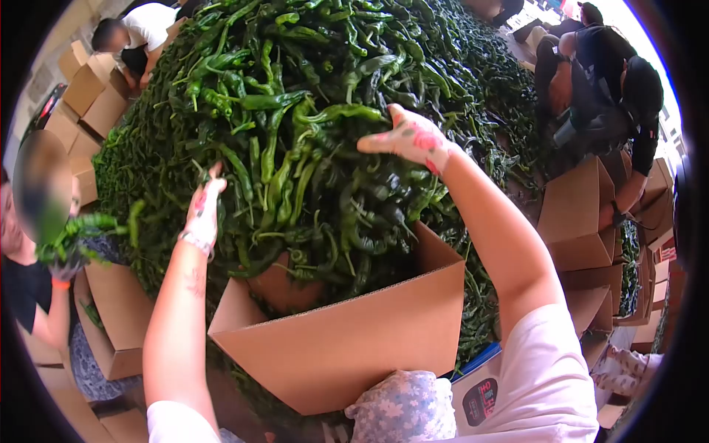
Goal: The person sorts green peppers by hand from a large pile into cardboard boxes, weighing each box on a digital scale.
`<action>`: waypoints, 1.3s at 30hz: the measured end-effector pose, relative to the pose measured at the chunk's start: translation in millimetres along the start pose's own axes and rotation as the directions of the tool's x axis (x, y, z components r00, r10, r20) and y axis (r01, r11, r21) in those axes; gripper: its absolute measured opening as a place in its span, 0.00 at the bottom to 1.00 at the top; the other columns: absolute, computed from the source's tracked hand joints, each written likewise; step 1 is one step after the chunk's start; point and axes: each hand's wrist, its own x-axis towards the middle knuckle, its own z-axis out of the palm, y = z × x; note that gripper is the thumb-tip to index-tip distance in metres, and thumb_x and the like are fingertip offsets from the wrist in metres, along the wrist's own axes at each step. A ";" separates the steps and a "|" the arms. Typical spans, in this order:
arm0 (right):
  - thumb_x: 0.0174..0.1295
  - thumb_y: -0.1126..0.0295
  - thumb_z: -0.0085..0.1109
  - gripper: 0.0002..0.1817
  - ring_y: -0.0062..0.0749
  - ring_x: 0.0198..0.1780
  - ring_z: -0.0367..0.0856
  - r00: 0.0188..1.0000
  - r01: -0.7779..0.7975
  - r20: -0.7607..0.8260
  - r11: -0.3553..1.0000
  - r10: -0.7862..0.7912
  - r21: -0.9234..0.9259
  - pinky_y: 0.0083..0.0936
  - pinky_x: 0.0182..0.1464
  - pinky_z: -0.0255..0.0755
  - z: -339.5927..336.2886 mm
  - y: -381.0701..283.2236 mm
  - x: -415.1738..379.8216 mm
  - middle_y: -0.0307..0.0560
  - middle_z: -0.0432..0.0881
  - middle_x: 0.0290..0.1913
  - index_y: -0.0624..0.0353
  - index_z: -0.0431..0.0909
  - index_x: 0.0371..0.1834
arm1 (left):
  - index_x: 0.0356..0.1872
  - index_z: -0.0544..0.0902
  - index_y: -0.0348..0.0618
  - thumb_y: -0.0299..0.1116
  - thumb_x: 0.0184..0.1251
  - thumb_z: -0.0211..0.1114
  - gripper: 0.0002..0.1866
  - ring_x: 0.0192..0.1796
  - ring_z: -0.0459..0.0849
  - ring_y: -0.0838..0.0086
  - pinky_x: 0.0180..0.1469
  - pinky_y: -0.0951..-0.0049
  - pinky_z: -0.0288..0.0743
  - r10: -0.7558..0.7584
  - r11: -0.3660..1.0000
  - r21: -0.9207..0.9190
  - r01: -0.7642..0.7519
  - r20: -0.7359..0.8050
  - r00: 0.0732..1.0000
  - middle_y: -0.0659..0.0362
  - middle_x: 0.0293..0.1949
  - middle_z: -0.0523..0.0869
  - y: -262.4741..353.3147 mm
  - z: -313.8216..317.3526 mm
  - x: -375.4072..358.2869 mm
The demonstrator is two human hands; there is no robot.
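Observation:
A big heap of long green peppers (281,170) rises in front of me. My left hand (203,208), in a pale flowered glove, reaches to the heap's left side with fingers stretched forward. Against the right of the heap is my right hand (415,142), in a matching glove, with thumb and fingers spread wide. Peppers lie between the two hands, and neither hand is closed around any. Below them an open cardboard box (351,343) tilts toward the heap, with peppers at its far opening. Its inside is partly hidden by the near wall.
At left, a person's gloved hand (65,269) holds a bunch of peppers beside another cardboard box (118,317). A person in a white shirt (151,26) bends at upper left. People in dark clothes (602,63) work at right near several boxes (572,214).

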 end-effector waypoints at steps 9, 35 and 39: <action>0.59 0.54 0.57 0.18 0.46 0.34 0.82 0.522 0.720 0.139 0.522 -0.842 0.458 0.39 0.38 0.77 -0.6 -32.0 -52.6 0.53 0.82 0.35 0.60 0.80 0.36 | 0.58 0.76 0.40 0.31 0.62 0.60 0.22 0.45 0.75 0.79 0.52 0.76 0.68 -0.180 0.962 0.273 0.027 0.555 0.812 0.63 0.48 0.80 41.1 -2.7 -107.7; 0.54 0.37 0.60 0.52 0.34 0.60 0.75 0.980 0.200 -0.041 0.927 -0.197 0.318 0.24 0.62 0.65 80.5 -6.2 86.3 0.52 0.78 0.58 0.64 0.54 0.72 | 0.53 0.77 0.40 0.40 0.59 0.69 0.23 0.45 0.79 0.75 0.52 0.72 0.70 0.134 0.984 -0.106 -0.141 -0.065 0.989 0.59 0.42 0.83 55.1 -10.0 -41.9; 0.48 0.43 0.68 0.55 0.41 0.65 0.71 0.926 0.262 0.229 0.947 -0.301 0.185 0.26 0.64 0.63 35.5 -60.6 1.0 0.61 0.71 0.64 0.65 0.52 0.72 | 0.57 0.76 0.41 0.44 0.57 0.71 0.29 0.55 0.75 0.76 0.62 0.71 0.62 -0.012 0.995 0.093 -0.028 0.402 0.915 0.59 0.52 0.81 27.3 32.9 -34.3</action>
